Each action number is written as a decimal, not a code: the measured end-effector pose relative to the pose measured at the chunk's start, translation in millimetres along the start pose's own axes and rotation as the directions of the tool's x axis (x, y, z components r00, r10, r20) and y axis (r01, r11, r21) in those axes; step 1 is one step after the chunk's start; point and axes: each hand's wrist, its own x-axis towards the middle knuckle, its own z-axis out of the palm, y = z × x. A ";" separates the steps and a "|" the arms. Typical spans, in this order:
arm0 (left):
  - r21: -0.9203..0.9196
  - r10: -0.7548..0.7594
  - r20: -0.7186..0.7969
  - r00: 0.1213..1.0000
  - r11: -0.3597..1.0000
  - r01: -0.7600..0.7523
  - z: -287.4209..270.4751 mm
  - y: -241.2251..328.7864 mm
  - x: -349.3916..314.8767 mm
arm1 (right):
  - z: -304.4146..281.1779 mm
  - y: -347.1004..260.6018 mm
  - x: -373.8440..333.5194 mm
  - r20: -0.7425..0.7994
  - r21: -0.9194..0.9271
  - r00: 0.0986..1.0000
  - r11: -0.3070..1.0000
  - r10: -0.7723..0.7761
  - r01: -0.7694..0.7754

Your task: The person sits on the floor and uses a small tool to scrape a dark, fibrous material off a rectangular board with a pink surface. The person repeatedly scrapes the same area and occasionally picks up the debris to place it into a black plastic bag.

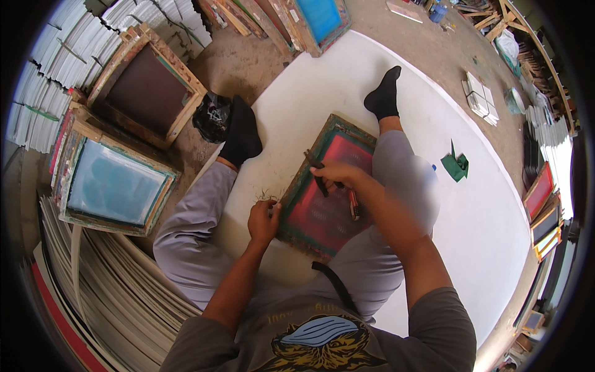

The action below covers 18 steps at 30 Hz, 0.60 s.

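Workshop floor point(372, 18), a white board point(477, 229) on it, and a red-meshed frame point(331, 173) between two legs

At the far left, stacks of white sheets point(71, 53) rise behind wooden frames: one with a pale blue mesh point(118, 186) leans in front, and one with a dark mesh point(149, 93) tilts just beyond it. Next comes a black plastic bag point(211, 118), close beside the left foot point(242, 133) in its black sock.

The left hand point(263, 222) is at the left edge of the red-meshed frame, fingers bent; whether they pinch anything I cannot tell. Thin scraps point(266, 193) lie on the board by its fingertips. The frame lies on the white board, its right side partly hidden by the right leg point(393, 149).

Over the mesh, the right hand point(339, 176) is closed around a dark tool point(320, 183), whose kind is unclear. A red-and-dark handle point(354, 206) shows below that hand; whether it belongs to the same tool I cannot tell.

Farther right, a green scrap point(456, 166) lies on the board, a tied white bundle point(480, 99) lies on the floor beyond it, and a small red panel point(538, 192) stands near the far right.
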 end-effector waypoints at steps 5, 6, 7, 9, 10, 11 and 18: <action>0.090 0.041 0.028 0.999 0.995 -0.043 1.7 4.6 0.0 | -43.4 14.5 9.1 -0.015 0.137 0.996 0.987 0.088 -0.085; 0.091 0.043 0.029 0.999 0.995 -0.045 2.1 3.8 -0.2 | -48.7 15.7 11.4 0.000 0.130 0.996 0.987 0.094 -0.094; 0.092 0.045 0.032 0.998 0.995 -0.048 2.5 3.1 -0.3 | -52.9 17.2 13.8 0.025 0.151 0.995 0.984 0.096 -0.098; 0.098 0.038 0.041 0.998 0.994 -0.042 1.8 2.3 -0.5 | -56.9 19.5 17.8 0.077 0.196 0.992 0.974 0.097 -0.110; 0.103 0.030 0.047 0.998 0.994 -0.034 2.1 2.3 -0.4 | -57.4 21.0 20.6 0.086 0.194 0.992 0.975 0.090 -0.105; 0.105 0.021 0.051 0.998 0.994 -0.027 2.5 3.1 0.1 | -58.5 21.7 22.5 0.092 0.191 0.992 0.977 0.083 -0.100; 0.058 0.014 0.065 0.998 0.998 -0.018 1.5 5.7 1.5 | -60.0 19.0 25.1 0.041 0.225 0.993 0.967 0.113 -0.119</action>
